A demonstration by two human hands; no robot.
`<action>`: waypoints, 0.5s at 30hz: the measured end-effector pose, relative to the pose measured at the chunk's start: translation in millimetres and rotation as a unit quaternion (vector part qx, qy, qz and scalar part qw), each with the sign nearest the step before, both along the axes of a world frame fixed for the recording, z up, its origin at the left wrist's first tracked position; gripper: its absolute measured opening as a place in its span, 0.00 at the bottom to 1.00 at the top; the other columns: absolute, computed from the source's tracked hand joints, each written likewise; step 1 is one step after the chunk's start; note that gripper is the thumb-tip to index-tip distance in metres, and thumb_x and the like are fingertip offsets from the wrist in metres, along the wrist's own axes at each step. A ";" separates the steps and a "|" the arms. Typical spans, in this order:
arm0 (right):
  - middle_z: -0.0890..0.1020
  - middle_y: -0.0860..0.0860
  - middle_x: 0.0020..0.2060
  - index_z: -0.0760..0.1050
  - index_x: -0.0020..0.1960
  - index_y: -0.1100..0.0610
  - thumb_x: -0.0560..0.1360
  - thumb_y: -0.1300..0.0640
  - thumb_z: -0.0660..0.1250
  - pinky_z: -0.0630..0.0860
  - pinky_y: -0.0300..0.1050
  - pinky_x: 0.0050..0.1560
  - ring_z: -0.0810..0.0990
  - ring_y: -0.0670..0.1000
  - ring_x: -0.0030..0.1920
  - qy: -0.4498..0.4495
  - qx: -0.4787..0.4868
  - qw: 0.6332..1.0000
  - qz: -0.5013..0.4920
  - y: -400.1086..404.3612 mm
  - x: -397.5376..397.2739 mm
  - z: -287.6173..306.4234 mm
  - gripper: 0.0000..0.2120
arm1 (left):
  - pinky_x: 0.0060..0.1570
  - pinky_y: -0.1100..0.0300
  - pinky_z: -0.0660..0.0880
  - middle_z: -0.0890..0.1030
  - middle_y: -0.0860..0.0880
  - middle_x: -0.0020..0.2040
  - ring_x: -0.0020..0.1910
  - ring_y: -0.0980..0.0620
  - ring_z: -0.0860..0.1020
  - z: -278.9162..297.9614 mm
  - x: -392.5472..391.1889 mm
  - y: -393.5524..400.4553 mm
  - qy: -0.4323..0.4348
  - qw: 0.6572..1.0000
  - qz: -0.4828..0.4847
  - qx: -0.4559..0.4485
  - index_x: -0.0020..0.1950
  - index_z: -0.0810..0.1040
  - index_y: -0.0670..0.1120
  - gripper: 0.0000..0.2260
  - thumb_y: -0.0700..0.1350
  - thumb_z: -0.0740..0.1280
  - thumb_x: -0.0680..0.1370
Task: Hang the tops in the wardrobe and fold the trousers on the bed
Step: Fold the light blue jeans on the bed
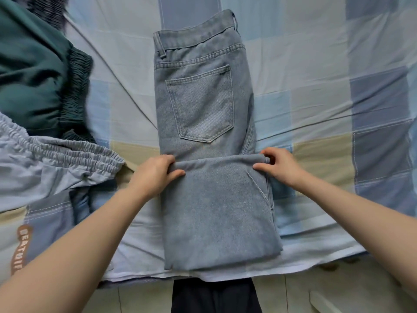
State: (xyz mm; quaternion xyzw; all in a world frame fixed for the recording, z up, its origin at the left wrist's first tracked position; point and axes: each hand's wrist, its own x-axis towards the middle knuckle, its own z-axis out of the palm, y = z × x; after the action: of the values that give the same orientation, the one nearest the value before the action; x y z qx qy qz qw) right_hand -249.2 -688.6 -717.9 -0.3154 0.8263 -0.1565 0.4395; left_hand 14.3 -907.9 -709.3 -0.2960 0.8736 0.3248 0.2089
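Light blue jeans (203,105) lie lengthwise on the bed, waistband far from me, one back pocket facing up. Their legs are folded up over themselves, forming a doubled panel (218,213) near the bed's front edge. My left hand (158,172) pinches the left end of that folded-over hem. My right hand (279,166) pinches its right end. Both hands hold the hem just below the pocket.
Dark green trousers (38,73) with an elastic waist lie bunched at the left. Pale grey-blue elastic-waist trousers (52,168) lie under them, nearer me. The checked bedsheet (338,86) covers the bed. Its front edge (225,276) borders tiled floor.
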 end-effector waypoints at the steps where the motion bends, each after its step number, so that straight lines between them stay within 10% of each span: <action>1: 0.79 0.51 0.39 0.78 0.47 0.58 0.70 0.52 0.75 0.68 0.46 0.42 0.75 0.51 0.41 0.036 -0.004 0.999 0.019 2.8 -1.1 1.3 0.12 | 0.40 0.49 0.73 0.73 0.48 0.38 0.43 0.41 0.75 -1.0 6.4 5.1 0.027 0.999 -0.007 -0.027 0.40 0.69 0.48 0.14 0.54 0.69 0.76; 4: 0.78 0.56 0.45 0.76 0.53 0.59 0.72 0.50 0.71 0.72 0.49 0.46 0.77 0.57 0.45 0.188 -0.090 0.975 0.073 11.7 -13.2 10.3 0.15 | 0.45 0.45 0.75 0.76 0.44 0.49 0.47 0.41 0.74 -2.6 28.1 13.1 0.063 0.991 0.015 -0.115 0.51 0.75 0.44 0.12 0.52 0.64 0.77; 7: 0.78 0.61 0.54 0.74 0.62 0.58 0.73 0.60 0.63 0.72 0.54 0.50 0.78 0.63 0.53 0.337 -0.184 0.876 0.291 19.0 -22.8 22.9 0.17 | 0.55 0.47 0.72 0.76 0.44 0.62 0.59 0.40 0.75 2.2 50.5 14.8 0.132 0.975 -0.034 -0.178 0.62 0.73 0.45 0.15 0.43 0.59 0.76; 11: 0.68 0.57 0.72 0.63 0.75 0.47 0.74 0.63 0.53 0.64 0.58 0.67 0.67 0.61 0.71 0.307 -0.188 0.739 0.569 29.3 -12.9 29.3 0.30 | 0.69 0.45 0.61 0.68 0.46 0.75 0.73 0.40 0.67 1.6 72.8 4.3 0.140 0.914 -0.324 -0.199 0.74 0.69 0.49 0.29 0.38 0.55 0.73; 15: 0.63 0.54 0.75 0.58 0.76 0.42 0.77 0.65 0.50 0.58 0.61 0.70 0.64 0.60 0.73 0.338 -0.179 0.677 0.629 13.0 -4.4 2.2 0.31 | 0.72 0.42 0.57 0.62 0.48 0.78 0.76 0.42 0.61 -10.1 63.4 -5.1 0.106 0.878 -0.411 -0.220 0.78 0.62 0.52 0.27 0.42 0.54 0.77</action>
State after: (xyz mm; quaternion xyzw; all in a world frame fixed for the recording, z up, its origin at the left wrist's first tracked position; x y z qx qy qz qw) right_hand -253.6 -675.6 -715.6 -0.8648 0.4816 0.1285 0.0605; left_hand 77.7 -913.0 -719.4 0.0875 0.9826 0.0391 0.1593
